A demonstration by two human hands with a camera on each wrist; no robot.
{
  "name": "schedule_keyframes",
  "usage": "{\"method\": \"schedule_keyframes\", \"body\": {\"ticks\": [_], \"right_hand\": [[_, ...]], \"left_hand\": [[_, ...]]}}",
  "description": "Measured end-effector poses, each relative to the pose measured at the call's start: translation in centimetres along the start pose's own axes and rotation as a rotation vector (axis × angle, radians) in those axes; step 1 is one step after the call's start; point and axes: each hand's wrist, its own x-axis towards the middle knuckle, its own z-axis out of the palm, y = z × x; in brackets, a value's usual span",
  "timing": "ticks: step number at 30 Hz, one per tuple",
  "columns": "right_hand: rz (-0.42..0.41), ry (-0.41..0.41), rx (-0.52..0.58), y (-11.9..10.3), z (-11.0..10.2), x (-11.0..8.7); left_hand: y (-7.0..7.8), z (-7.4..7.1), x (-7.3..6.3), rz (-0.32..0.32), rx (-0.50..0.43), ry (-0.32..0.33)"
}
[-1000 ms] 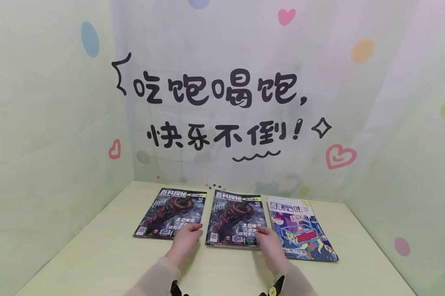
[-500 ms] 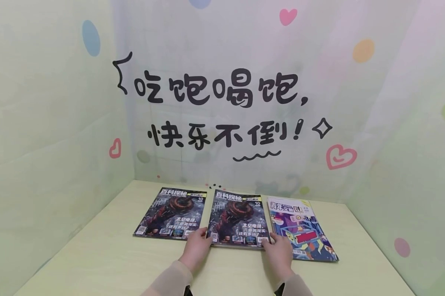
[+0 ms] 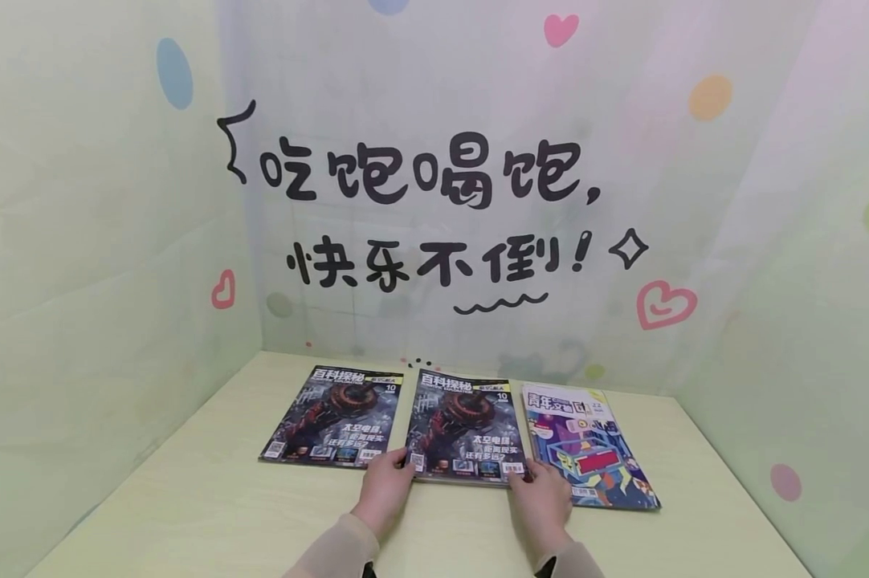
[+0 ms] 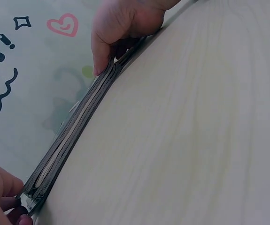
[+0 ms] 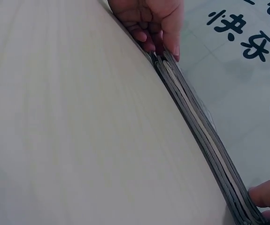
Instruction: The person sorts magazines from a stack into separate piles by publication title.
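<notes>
In the head view, a stack of magazines [image 3: 467, 417] with a dark cover and a red-black structure lies mid-table. My left hand [image 3: 387, 491] grips its near left corner and my right hand [image 3: 541, 502] its near right corner. Both wrist views show the layered near edge of the stack [image 4: 76, 126], several magazines thick. Each thumb lies on the upper side, fingers curled at the underside. Left of it lies a magazine with the same cover [image 3: 336, 413], partly behind my left hand. A purple-and-blue magazine [image 3: 597, 449] lies to the right, its near left corner hidden by my right hand.
A pale yellow wooden table [image 3: 210, 506] carries all the magazines. Light green fabric walls [image 3: 116, 241] enclose it at left, back and right. The back wall bears black lettering [image 3: 442, 265] and coloured shapes.
My left hand moved right onto the middle stack's near left corner. My right hand slid nearer to the stack's near right corner. In the last half second both hands barely moved.
</notes>
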Motion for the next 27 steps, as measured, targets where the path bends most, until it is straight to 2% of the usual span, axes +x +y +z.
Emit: {"method": "schedule_keyframes", "body": {"ticks": [9,22,27], "right_hand": [[0.022,-0.010,0.030,0.0,0.1,0.0],[0.002,0.037,0.075,0.2,-0.2,-0.5],[-0.006,0.043,0.074,0.0,-0.6,-1.1]], "left_hand": [[-0.2,0.2,-0.2,-0.022,-0.042,0.057],[-0.2,-0.1,-0.6,-0.033,-0.095,0.063],[-0.3,-0.2,-0.9,-0.061,-0.120,0.067]]}}
